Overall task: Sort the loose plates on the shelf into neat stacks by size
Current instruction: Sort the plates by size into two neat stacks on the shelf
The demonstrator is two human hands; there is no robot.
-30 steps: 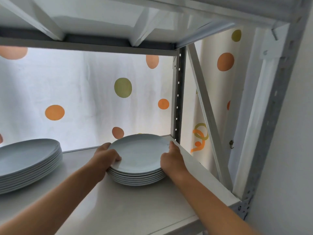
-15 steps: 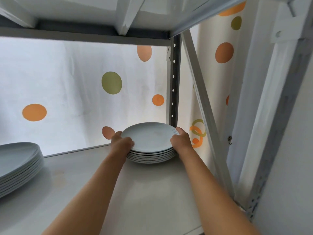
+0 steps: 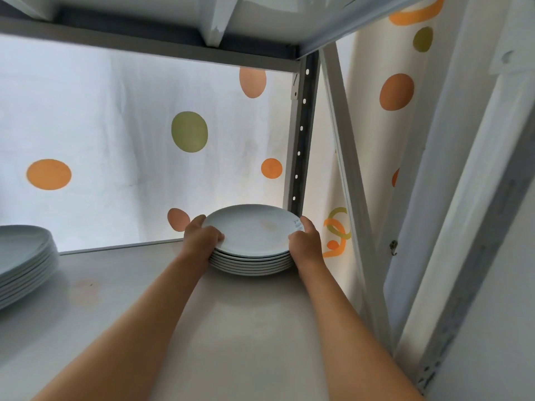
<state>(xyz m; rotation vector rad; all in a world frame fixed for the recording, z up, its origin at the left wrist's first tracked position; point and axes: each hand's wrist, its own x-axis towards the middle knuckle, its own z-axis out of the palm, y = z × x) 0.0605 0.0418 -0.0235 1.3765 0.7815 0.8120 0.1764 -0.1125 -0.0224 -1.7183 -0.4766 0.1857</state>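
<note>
A stack of several small pale plates (image 3: 254, 235) stands at the back right corner of the grey shelf (image 3: 231, 328), close to the rear upright post. My left hand (image 3: 202, 240) grips the stack's left edge, thumb on the top plate. On the opposite edge my right hand (image 3: 305, 241) holds the stack the same way. A second stack of larger pale plates (image 3: 23, 261) sits at the far left of the shelf, partly cut off by the frame edge.
A perforated upright post (image 3: 301, 140) and a diagonal brace (image 3: 344, 169) stand right behind and beside the small stack. The upper shelf (image 3: 202, 18) hangs low overhead. A spotted white curtain (image 3: 115, 140) closes off the back.
Both hands have pushed the small stack from the shelf's middle toward the back right corner, and my arms have stretched out further. The large stack has not moved.
</note>
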